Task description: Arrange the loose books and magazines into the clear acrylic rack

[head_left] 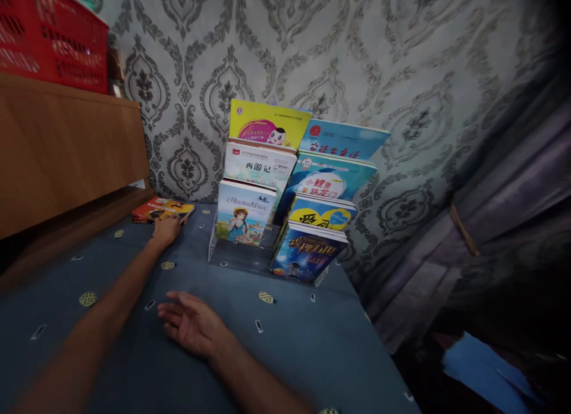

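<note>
While the left hand (166, 229) is stretched way out toward the back left of the table (312, 342), it sits right on the near edge of an orange book (163, 209). That book lies flat on the blue cloth, close to the wall and just left of the clear rack (241, 256). Honestly I can't tell the grip there: the fingers are on the cover, but whether they curl around the edge or just rest on it is too blurry to call. The right hand (191, 323) is much nearer, lying loose on the cloth with the palm turned up a bit and the fingers spread apart, holding nothing. It's well apart from the book and a little in front of the rack. The rack holds two stepped columns of kids' books, covers facing out, with a yellow book (267, 124) up top at the back and a dark blue book (306, 253) lowest on the right side. Off to the left there's a wooden cabinet (66, 146) with a red basket (53, 39) on top of it, grey patterned wallpaper (401, 75) behind everything, and a curtain (491, 212) hanging on the right.
</note>
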The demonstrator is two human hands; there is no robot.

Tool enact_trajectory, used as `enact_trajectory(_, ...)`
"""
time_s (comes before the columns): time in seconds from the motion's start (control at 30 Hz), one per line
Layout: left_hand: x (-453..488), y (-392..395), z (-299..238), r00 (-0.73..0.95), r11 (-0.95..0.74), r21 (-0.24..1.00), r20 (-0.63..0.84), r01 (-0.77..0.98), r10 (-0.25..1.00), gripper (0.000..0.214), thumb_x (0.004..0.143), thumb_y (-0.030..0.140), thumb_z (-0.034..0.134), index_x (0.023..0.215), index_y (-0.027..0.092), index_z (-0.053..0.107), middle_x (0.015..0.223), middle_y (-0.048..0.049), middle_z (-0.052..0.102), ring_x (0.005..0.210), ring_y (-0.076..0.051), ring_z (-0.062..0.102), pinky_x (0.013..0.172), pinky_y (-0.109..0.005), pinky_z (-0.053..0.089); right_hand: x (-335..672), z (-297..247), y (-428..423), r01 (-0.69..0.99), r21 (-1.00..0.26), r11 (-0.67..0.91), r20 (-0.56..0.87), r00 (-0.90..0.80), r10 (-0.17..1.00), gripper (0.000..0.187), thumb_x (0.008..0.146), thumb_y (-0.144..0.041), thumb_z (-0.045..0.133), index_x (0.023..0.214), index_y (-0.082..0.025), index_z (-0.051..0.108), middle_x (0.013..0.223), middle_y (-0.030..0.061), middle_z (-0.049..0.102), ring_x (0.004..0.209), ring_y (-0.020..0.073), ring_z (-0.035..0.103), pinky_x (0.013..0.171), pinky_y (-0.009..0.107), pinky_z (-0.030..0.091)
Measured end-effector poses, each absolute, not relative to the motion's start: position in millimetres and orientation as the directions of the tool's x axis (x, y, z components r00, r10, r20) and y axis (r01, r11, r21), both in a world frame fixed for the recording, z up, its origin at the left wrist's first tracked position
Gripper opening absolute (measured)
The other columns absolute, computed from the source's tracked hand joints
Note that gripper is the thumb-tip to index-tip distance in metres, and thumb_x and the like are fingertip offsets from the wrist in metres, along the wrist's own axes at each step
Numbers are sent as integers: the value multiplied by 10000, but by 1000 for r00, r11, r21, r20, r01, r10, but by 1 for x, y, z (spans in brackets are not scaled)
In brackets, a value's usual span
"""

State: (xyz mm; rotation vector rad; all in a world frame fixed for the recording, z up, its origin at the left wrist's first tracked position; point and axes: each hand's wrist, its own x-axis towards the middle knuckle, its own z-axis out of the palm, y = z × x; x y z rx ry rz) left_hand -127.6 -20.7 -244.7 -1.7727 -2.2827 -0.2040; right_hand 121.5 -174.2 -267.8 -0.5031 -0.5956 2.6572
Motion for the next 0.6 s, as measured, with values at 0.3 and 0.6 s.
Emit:
enact_trajectory(0.3,-132,-19,-246,-268,303,-90,279,949,922,452,959,336,425,1330,101,531,1348,-261,560,1249,-393,526,988,-560,426,120,-272,-173,-273,-472,-838,-231,-880,416,161,917,-288,666,1004,-156,702,877,48,777,823,138,719,699,228,498)
enact_trajectory(0.6,-130,-13,-253,-263,298,-135,229,945,937,450,915,86,320,1302,-39,513,1287,-363,562,1227,-441,541,993,-566,382,120,-271,-172,-272,-456,-847,-246,-876,414,162,951,-273,620,1006,-145,701,871,63,777,806,141,725,670,229,504)
